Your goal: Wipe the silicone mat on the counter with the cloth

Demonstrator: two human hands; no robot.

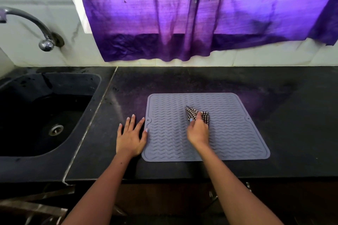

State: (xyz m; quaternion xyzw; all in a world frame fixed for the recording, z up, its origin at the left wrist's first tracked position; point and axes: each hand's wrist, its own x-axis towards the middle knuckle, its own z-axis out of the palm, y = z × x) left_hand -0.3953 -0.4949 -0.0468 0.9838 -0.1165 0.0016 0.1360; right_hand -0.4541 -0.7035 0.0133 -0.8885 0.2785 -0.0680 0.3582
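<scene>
Mat lies flat on the dark desk, with the right hand over its middle and the left hand just beside its left edge. Right hand: fingers curled round a bunched checked cloth, which pokes out ahead of the knuckles and touches the ribbed surface. Left hand: fingers straight and spread, palm down on the desk, thumb tip touching the mat's rim — it grips nothing.

Likely faults from here. The left hand bears mostly on the desk, so a firm stroke could drag the light mat sideways or buckle it. The cloth is wadded small — little of it meets the wavy ribs, and grooves may be skipped. Strokes toward the left hand could push dirt off toward the sink beyond it.
</scene>
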